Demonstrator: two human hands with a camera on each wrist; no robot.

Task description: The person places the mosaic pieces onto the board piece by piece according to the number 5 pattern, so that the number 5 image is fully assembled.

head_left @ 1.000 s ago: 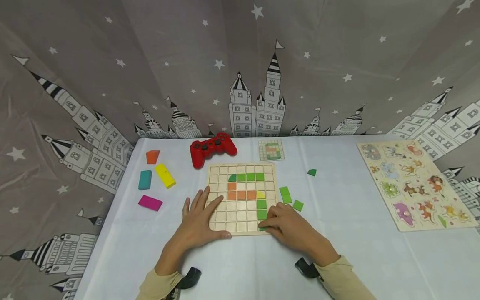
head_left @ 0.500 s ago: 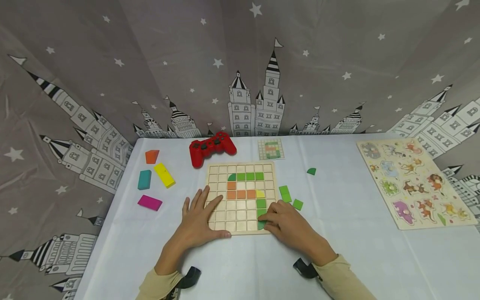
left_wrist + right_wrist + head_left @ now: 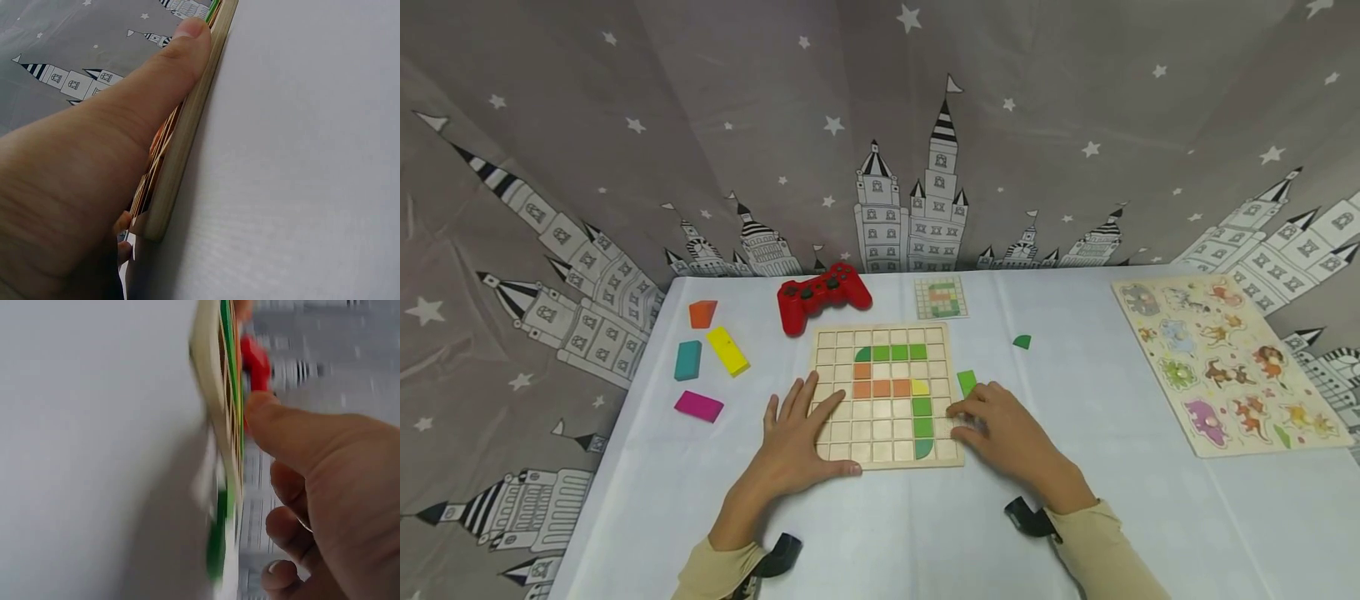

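White-covered table (image 3: 865,533) in front of a grey castle-and-star backdrop (image 3: 625,125). Animal peg puzzle (image 3: 1228,367) at far right, well apart from the hands. Wooden grid board (image 3: 886,395) at centre, bearing green, orange and yellow tiles, with a green quarter-round tile (image 3: 923,449) seated in its near row. Left hand (image 3: 797,442) flat on the near left corner of the board, fingers straight and spread, thumb along the near edge, gripping nothing. Right hand (image 3: 1007,433) at the right edge of the board, fingers loosely curled over the loose green tiles (image 3: 967,382) lying just beside that edge; whether a tile is pinched cannot be told, since the hand covers them in the head view and the right wrist view is blurred. Red game controller (image 3: 824,296) just beyond the far left corner of the board. Pattern card (image 3: 941,297) beyond the far right corner. Yellow block (image 3: 727,350), teal block (image 3: 688,360), magenta block (image 3: 699,406) and orange block (image 3: 703,313) grouped at left. Green quarter-round piece (image 3: 1022,341) alone on the cloth, right of the board.
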